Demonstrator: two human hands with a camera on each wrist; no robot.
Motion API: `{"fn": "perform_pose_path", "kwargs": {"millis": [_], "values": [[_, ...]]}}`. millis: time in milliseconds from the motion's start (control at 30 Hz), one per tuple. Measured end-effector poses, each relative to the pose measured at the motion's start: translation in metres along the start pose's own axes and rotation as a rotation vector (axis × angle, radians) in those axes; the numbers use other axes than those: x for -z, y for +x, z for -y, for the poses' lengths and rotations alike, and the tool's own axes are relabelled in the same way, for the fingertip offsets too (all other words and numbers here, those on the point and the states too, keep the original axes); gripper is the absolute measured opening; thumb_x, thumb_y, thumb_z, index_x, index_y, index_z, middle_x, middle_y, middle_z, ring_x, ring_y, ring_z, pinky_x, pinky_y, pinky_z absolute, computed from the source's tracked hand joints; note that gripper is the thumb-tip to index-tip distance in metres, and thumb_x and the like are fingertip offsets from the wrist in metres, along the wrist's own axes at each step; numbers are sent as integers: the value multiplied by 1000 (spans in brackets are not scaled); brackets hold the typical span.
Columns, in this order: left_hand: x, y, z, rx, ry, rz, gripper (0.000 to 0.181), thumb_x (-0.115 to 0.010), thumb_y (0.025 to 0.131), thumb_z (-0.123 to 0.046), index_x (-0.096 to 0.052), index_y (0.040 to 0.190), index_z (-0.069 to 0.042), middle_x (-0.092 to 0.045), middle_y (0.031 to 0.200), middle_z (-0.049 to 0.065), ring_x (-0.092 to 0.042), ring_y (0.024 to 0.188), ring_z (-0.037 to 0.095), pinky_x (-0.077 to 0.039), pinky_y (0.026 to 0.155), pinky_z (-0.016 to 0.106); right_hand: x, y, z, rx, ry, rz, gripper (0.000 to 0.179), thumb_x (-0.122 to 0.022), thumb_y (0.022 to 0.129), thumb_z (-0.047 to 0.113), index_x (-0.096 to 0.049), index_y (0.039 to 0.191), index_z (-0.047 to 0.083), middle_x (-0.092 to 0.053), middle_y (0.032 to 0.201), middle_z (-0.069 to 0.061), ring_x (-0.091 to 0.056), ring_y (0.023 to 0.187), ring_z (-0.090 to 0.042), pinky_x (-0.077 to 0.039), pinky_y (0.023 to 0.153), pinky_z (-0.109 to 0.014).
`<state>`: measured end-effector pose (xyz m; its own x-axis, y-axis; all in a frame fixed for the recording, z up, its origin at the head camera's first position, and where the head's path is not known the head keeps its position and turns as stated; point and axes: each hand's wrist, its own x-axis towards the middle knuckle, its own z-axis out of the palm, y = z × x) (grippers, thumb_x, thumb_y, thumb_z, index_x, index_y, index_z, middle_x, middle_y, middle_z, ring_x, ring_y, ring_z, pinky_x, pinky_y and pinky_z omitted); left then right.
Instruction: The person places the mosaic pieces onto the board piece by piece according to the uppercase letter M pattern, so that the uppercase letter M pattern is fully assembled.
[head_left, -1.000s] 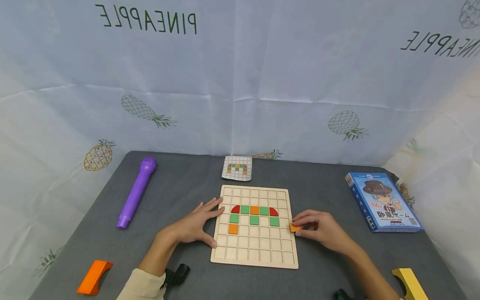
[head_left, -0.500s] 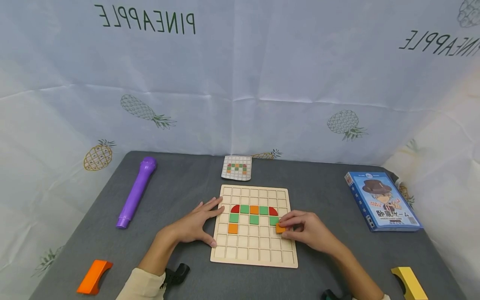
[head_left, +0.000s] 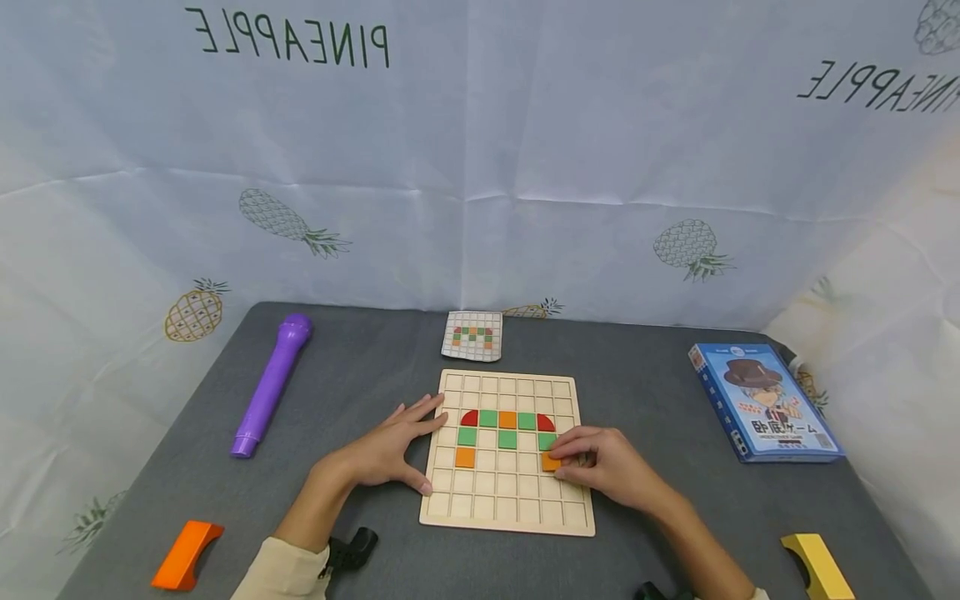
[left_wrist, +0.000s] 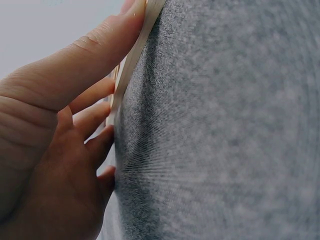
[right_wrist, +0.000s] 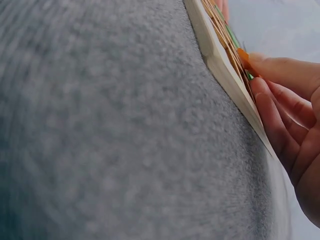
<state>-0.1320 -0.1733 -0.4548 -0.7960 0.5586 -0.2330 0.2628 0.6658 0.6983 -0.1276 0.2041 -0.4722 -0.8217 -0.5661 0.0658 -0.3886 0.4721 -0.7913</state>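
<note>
A wooden grid board (head_left: 517, 506) lies on the dark grey table, carrying red rounded, green square and orange square tiles. My left hand (head_left: 384, 450) steadies its left edge with spread fingers; the left wrist view shows the thumb (left_wrist: 95, 52) touching the board's rim. Over the right part of the grid, my right hand (head_left: 617, 468) pinches an orange square tile (head_left: 550, 462) just below a green tile (head_left: 546, 442). Seen from the right wrist, that orange tile (right_wrist: 243, 54) is tilted at the fingertips, partly hidden by them.
Behind the board lies a small pattern card (head_left: 472, 337) showing a coloured grid. A purple toy microphone (head_left: 272, 387) is at left, a blue game box (head_left: 767, 404) at right. An orange arch block (head_left: 186, 557) and a yellow arch block (head_left: 819, 567) sit near the front corners.
My right hand has carried the orange square tile leftward from the board's right edge to a cell below the right green tile. The left hand has stayed in place.
</note>
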Motion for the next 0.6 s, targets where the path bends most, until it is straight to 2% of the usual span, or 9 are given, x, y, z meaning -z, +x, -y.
{"fn": "perform_pose_path", "kwargs": {"millis": [600], "values": [[-1,0,-1,17,7,4,109,-92,69,-37,-35,159,-8,-12,175,7,-7,163,34,-1,129,63,-6,1,1,12,-11,7,18,-80,89,23,-81,105,17,-76,110,-2,-61,81,-2,-49,61,-19]]}}
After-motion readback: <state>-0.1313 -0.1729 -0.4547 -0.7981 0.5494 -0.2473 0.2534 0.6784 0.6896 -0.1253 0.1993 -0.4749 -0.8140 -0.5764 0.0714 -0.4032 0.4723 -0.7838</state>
